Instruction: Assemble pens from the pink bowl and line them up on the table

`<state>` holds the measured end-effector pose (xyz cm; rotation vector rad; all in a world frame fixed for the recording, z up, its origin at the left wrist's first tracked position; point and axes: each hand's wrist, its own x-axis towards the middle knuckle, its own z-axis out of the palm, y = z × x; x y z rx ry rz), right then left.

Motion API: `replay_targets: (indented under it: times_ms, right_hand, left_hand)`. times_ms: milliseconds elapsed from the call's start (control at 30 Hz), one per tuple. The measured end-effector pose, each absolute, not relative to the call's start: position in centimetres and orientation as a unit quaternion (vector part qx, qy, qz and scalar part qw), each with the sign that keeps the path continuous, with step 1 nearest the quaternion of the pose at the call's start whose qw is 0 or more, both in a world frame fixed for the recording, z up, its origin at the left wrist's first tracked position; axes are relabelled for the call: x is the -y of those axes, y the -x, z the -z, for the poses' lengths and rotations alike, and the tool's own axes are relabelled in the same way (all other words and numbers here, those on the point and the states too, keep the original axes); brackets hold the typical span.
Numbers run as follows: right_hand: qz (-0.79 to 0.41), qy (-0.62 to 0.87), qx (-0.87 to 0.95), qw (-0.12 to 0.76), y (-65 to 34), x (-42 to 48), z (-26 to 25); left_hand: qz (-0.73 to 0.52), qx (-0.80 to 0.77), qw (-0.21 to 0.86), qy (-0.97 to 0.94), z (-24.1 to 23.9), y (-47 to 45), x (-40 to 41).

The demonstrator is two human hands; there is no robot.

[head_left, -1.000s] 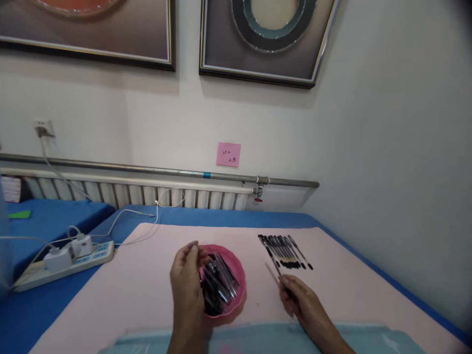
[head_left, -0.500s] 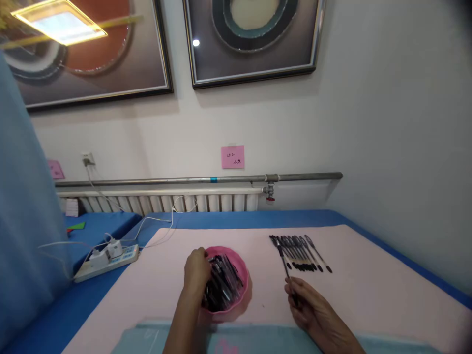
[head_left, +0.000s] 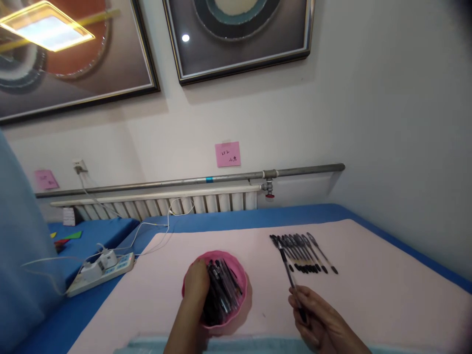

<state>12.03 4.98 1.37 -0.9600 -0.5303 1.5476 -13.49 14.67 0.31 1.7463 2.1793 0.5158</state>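
My right hand [head_left: 313,314] is closed around a slim pen [head_left: 289,273] with a clear barrel and dark ends, tilted up and away to the left. Beyond its far tip, a row of similar pens [head_left: 304,250] lies side by side on the pink sheet. My left hand [head_left: 197,280] reaches over the left rim of a round pink basket [head_left: 244,275]. Its fingers are down inside among a heap of loose pens [head_left: 224,290], and they are hidden, so I cannot tell what they grip.
A pink sheet [head_left: 162,275] covers most of the blue table [head_left: 287,214]. A white power strip [head_left: 125,265] with plugs and cables lies at the left edge. Behind stand a radiator [head_left: 206,202] and a pipe [head_left: 309,170]. A light-blue cloth [head_left: 25,236] hangs at far left.
My view has tilted and shifted slightly. The left hand now reaches lower into the left side of the basket. The right hand still holds its pen, and the row of pens looks the same.
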Motion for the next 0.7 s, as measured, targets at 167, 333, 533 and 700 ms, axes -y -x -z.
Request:
replay_targets:
  times_ms: [167, 333, 533, 700]
  right_hand:
    - [-0.655, 0.434, 0.255, 0.563, -11.7, -5.1, -1.0]
    - [-0.614, 0.474, 0.381, 0.503, -10.9, -4.8, -0.2]
    - [-0.584, 0.462, 0.509, 0.432, -9.6, -4.2, 0.6]
    - [-0.564, 0.479, 0.525, 0.421, -9.5, -3.8, 0.5]
  left_hand:
    - [-0.278, -0.746, 0.21, -0.568, -0.6, 13.9, -15.0]
    - [-0.394, -0.666, 0.339, -0.535, -2.1, 12.7, -13.3]
    - [-0.534, -0.388, 0.681, -0.317, -3.0, 9.4, -10.5]
    - [-0.545, -0.318, 0.738, -0.24, -3.2, 8.9, -10.2]
